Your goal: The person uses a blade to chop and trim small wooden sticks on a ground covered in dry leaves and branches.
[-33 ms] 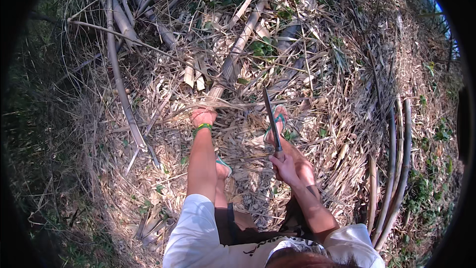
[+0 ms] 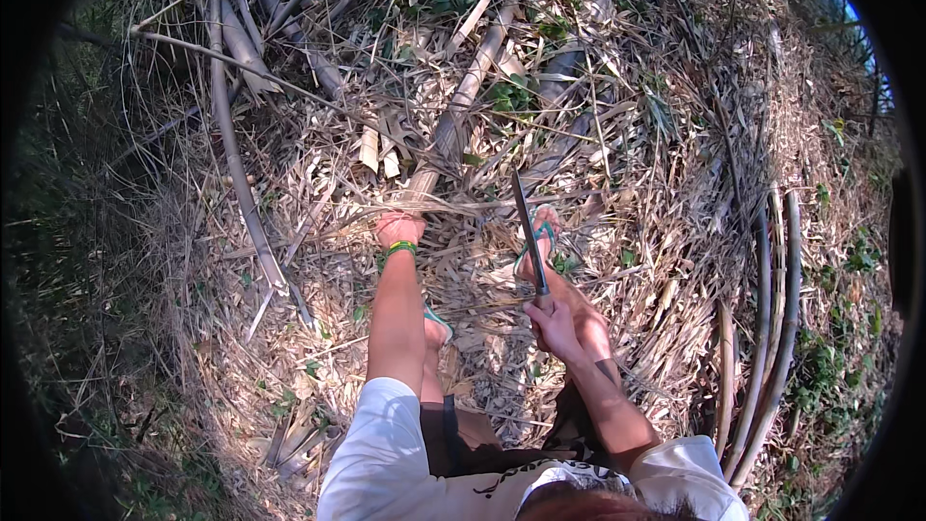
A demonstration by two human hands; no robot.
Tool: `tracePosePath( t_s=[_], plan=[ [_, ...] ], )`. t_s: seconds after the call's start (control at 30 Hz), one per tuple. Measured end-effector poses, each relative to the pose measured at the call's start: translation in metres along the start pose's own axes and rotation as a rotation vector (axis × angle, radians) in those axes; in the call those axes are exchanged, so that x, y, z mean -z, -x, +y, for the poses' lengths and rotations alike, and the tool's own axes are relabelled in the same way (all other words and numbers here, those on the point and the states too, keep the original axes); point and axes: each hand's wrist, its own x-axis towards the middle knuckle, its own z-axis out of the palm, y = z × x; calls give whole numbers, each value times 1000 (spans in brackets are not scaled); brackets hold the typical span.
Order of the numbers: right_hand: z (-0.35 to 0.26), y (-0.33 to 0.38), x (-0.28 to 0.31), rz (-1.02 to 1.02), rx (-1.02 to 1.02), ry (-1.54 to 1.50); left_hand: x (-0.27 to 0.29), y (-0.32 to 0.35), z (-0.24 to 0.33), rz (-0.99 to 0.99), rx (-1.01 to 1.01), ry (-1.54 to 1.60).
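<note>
- Bamboo pole (image 2: pixel 449 135): lying in dry leaves (image 2: pixel 666 222) up front.
- Long knife (image 2: pixel 528 232): blade looks right above the right foot (image 2: pixel 547 249); a slip could nick bare toes.
- Right hand (image 2: pixel 554 324): wrapped around the knife's handle.
- Left hand (image 2: pixel 398 229): down at dry stalks (image 2: pixel 453 205), can't tell if gripping.

My left hand (image 2: pixel 397 229): fingertips lost among the dry stalks (image 2: pixel 453 205), grip not resolvable. My right hand (image 2: pixel 554 327) hides most of the handle (image 2: pixel 543 302) of my knife (image 2: pixel 527 222). Left foot (image 2: pixel 439 329) partly behind my forearm (image 2: pixel 394 328). Shirt (image 2: pixel 381 453) cut by lower edge. Foliage (image 2: pixel 82 193) at left rim: dark, blurred.
</note>
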Motion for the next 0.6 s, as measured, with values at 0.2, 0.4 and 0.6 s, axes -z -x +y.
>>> tracePosePath(
  t_s=[0.2,0.4,0.6],
  plan=[
    [-5,49,0,71,40,-85,30,54,32,73,9,-101],
    [-17,78,13,120,179,-92,20,47,19,49,-84,15],
    [-50,75,38,120,-12,-191,-24,64,-76,-202,114,30]
  ],
)
